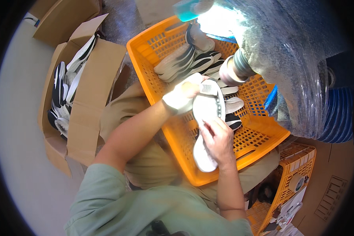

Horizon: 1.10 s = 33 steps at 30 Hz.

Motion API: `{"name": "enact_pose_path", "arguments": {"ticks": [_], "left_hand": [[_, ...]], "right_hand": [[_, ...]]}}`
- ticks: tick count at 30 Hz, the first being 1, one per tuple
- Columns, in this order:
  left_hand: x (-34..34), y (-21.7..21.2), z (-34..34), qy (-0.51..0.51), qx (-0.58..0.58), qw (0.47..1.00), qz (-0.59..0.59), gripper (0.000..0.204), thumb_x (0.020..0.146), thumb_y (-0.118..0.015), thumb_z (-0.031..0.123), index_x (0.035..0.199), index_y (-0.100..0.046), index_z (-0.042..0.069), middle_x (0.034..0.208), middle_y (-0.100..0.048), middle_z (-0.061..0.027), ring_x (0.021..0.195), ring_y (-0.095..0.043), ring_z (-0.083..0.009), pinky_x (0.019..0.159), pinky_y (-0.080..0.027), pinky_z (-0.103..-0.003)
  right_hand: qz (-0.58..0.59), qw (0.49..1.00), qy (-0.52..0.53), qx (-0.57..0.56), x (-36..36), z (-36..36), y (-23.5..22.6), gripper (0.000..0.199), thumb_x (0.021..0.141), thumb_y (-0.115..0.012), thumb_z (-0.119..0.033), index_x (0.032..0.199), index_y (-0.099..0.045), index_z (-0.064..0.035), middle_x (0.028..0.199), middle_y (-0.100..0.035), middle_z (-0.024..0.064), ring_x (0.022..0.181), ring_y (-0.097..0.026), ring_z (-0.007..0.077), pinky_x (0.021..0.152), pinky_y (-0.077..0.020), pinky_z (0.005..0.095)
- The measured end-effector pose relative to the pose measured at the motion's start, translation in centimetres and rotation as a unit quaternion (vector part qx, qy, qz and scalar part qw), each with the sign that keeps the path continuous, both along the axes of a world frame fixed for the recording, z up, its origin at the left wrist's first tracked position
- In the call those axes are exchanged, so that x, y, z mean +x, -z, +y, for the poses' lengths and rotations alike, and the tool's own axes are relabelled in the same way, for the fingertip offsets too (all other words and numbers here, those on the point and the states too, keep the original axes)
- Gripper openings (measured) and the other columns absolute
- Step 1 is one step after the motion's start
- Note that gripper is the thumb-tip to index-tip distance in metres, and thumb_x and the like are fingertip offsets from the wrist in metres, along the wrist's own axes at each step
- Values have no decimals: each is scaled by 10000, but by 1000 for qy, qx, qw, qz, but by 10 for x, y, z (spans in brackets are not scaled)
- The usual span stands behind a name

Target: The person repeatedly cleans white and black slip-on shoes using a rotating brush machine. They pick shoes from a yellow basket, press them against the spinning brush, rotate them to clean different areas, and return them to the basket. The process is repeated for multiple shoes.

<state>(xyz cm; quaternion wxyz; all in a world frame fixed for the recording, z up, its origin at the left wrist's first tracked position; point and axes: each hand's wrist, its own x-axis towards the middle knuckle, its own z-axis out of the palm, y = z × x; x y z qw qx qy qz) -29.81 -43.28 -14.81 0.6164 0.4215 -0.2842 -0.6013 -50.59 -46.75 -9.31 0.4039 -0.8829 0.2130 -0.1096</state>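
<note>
A white shoe sole is held between my two hands over an orange plastic basket. My left hand, in a white glove with bare fingers showing, grips the sole's far end. A small grey patch lies there; I cannot tell whether it is part of the sole. My bare right hand closes on the sole's narrow middle, thumb and fingers along its edge. Just beyond the sole is the round metal head of a machine, apart from it. Stacked white-and-black soles lie in the basket below.
A dusty, plastic-wrapped machine body with a bright lamp overhangs the basket's right side. A blue ribbed hose hangs beyond. At left stands an open cardboard box of soles. Another orange crate sits low at right.
</note>
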Motion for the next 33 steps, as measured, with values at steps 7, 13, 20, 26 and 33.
{"name": "enact_pose_path", "arguments": {"ticks": [7, 13, 20, 26, 33], "left_hand": [[21, -52, 5, -122, -181, 899, 380, 345, 950, -561, 249, 1102, -601, -58, 1029, -677, -198, 981, -671, -289, 889, -544, -405], [-23, -87, -7, -119, -316, 877, 341, 452, 978, -520, 349, 1225, -541, -29, 1110, -645, -186, 1036, -640, -310, 923, -526, -456], [-5, -107, -3, -180, -248, 905, 296, 467, 981, -513, 443, 1177, -545, 20, 1060, -638, -121, 976, -638, -255, 875, -533, -395], [7, -92, 4, -248, -93, 891, 368, 506, 984, -495, 503, 1164, -551, 33, 1098, -640, -120, 1006, -642, -258, 908, -533, -400], [-33, -85, -7, -102, -192, 939, 266, 592, 1013, -388, 521, 1253, -519, -4, 1204, -611, -180, 1089, -618, -293, 969, -499, -434]], "right_hand": [[-226, 886, 201, 353, -29, -21, 13, 428, 849, -639, -4, 1270, -577, 46, 1225, -615, 140, 1086, -589, 209, 937, -477, 329], [-179, 902, 245, 306, -81, -70, -27, 317, 846, -661, 1, 1150, -651, 91, 1070, -683, 104, 939, -637, 154, 883, -475, 273], [-223, 895, 270, 275, -55, -84, -15, 435, 862, -650, -115, 1239, -582, 92, 1105, -669, 147, 922, -652, 178, 830, -502, 288], [-191, 882, 56, 428, -18, -89, -5, 518, 836, -727, -141, 1283, -543, 45, 1198, -631, 133, 1039, -613, 201, 935, -465, 328], [-26, 953, 49, 297, -5, -138, -41, 577, 838, -693, -123, 1344, -480, 52, 1278, -583, 159, 1146, -585, 251, 1000, -447, 371]]}}
